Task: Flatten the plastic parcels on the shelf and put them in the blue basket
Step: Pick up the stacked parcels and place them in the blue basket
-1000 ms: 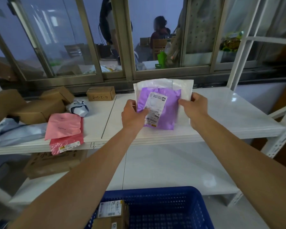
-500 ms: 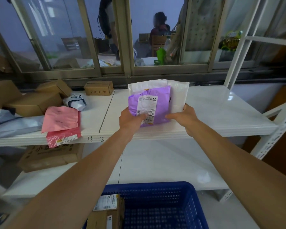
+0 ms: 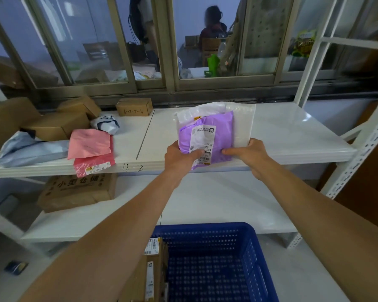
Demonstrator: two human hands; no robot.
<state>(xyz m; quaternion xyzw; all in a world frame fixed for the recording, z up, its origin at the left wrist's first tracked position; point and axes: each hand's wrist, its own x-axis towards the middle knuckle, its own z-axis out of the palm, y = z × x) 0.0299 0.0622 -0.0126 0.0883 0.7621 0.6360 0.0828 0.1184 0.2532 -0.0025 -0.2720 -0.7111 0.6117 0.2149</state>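
Observation:
A purple plastic parcel (image 3: 220, 131) with a white label lies on top of a white plastic parcel (image 3: 242, 125). My left hand (image 3: 179, 155) and my right hand (image 3: 248, 152) grip the stack together at its near edge, which hangs past the front of the white shelf (image 3: 292, 136). The blue basket (image 3: 218, 262) stands below, close to me, with cardboard boxes (image 3: 151, 271) in its left side. On the shelf's left lie a pink parcel (image 3: 90, 143), a red parcel (image 3: 94, 163), a grey-blue parcel (image 3: 31, 149) and a small crumpled grey one (image 3: 105, 125).
Brown cardboard boxes (image 3: 52, 123) crowd the shelf's back left, and a small one (image 3: 134, 106) sits near the window frame. A printed carton (image 3: 76, 190) rests on the lower shelf. A white shelf upright (image 3: 367, 147) rises at the right. A person sits behind the window glass.
Both hands have slid the purple and white parcels toward me, from the middle of the shelf to its front edge. My grip has shifted to the near edge of the stack.

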